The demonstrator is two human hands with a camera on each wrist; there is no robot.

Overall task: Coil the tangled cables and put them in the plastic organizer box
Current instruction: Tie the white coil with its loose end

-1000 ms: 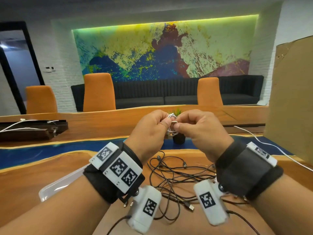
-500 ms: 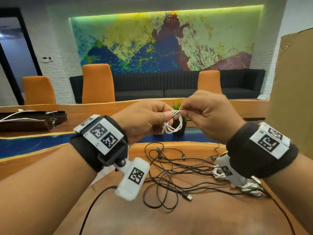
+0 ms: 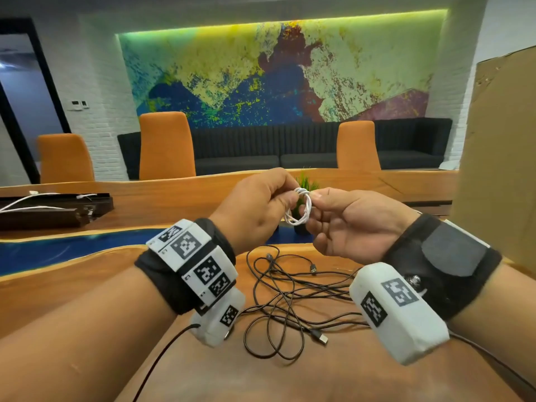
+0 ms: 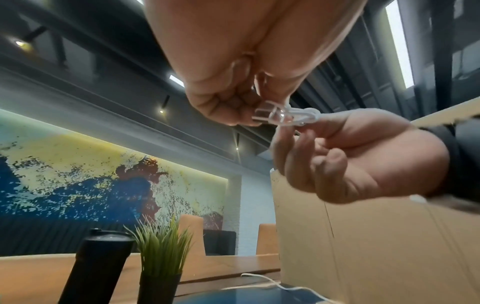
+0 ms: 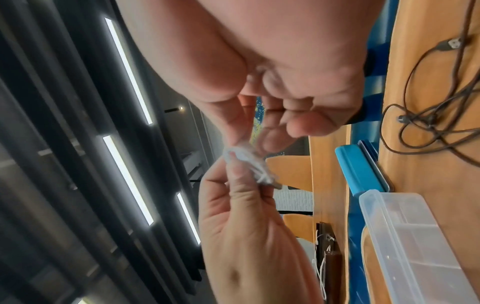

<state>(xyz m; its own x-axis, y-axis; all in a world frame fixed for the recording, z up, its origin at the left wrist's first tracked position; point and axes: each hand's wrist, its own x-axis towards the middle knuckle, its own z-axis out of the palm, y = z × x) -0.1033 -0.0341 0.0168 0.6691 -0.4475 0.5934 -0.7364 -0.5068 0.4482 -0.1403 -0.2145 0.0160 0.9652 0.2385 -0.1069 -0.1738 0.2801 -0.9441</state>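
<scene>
A small coiled white cable (image 3: 300, 208) hangs in the air above the table, held between both hands. My left hand (image 3: 261, 204) pinches the top of the coil from the left. My right hand (image 3: 345, 219) pinches it from the right with thumb and forefinger, palm turned up. The left wrist view shows the coil's wound top (image 4: 288, 117) between the fingertips, and the right wrist view shows the same white cable (image 5: 249, 164). Below the hands a tangle of black cables (image 3: 290, 297) lies on the wooden table. The clear plastic organizer box (image 5: 415, 236) sits on the table, seen only in the right wrist view.
A small potted plant (image 4: 161, 259) and a dark bottle (image 4: 96, 265) stand just beyond the hands. A tall cardboard sheet (image 3: 501, 158) stands at the right. A dark tray with white cables (image 3: 52, 208) lies far left. Orange chairs (image 3: 165, 146) line the far side.
The right hand has turned palm up and dropped a little. The white coil now hangs more in the open between the two hands. The head view has shifted slightly.
</scene>
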